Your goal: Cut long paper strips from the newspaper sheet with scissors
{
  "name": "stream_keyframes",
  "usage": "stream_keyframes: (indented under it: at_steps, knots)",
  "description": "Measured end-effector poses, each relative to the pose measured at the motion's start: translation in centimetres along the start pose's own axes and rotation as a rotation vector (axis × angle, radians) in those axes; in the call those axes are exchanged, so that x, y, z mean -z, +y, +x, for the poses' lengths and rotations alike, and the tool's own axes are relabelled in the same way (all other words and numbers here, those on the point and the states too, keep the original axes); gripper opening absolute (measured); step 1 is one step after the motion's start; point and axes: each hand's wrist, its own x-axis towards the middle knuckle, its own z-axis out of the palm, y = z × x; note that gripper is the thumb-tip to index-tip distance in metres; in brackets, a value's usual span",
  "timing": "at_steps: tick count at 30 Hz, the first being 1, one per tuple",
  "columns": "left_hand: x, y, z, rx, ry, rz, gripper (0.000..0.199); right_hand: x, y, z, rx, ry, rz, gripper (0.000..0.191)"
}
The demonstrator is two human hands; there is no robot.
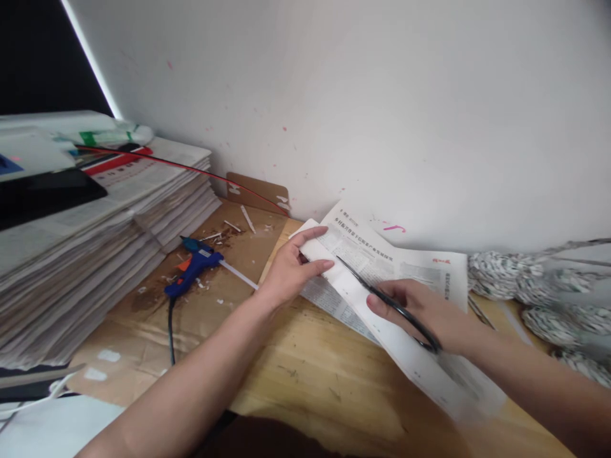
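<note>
A printed newspaper [363, 238] with a folded white margin lies at a slant over the wooden table, against the wall. My left hand [291, 267] pinches its left end between thumb and fingers. Black-handled scissors [356, 275] are in my right hand [420, 312], with the fingers around the handle. Their blades point up and left, lying along the paper near my left thumb. Whether the blades are apart I cannot make out. The lower right end of the paper is blurred and hangs toward the table's front edge.
A blue glue gun [193, 270] with a glue stick in it rests on stained cardboard [143, 331] to the left. Behind that stands a tall stack of newspapers [157, 210]. Several coiled paper-rope pieces [506, 273] lie at the right.
</note>
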Motion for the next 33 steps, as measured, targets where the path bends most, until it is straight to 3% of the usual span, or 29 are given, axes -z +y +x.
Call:
stream_keyframes:
  at_steps: [7, 23, 28, 33]
  knots:
    - [-0.2, 0.4, -0.3, 0.017, -0.018, 0.034, 0.072, 0.5, -1.9, 0.8, -0.017, -0.013, 0.02, 0.061]
    - [-0.1, 0.1, -0.2, 0.037, -0.03, 0.05, 0.07, 0.2, -0.8, 0.9, 0.039, 0.031, -0.048, 0.054]
    - [0.7, 0.1, 0.3, -0.016, 0.062, 0.031, 0.063, 0.3, -0.8, 0.7, 0.004, 0.004, 0.008, 0.054]
    - [0.8, 0.2, 0.2, -0.021, -0.03, 0.031, 0.068, 0.6, -1.6, 0.7, 0.011, -0.02, 0.022, 0.058]
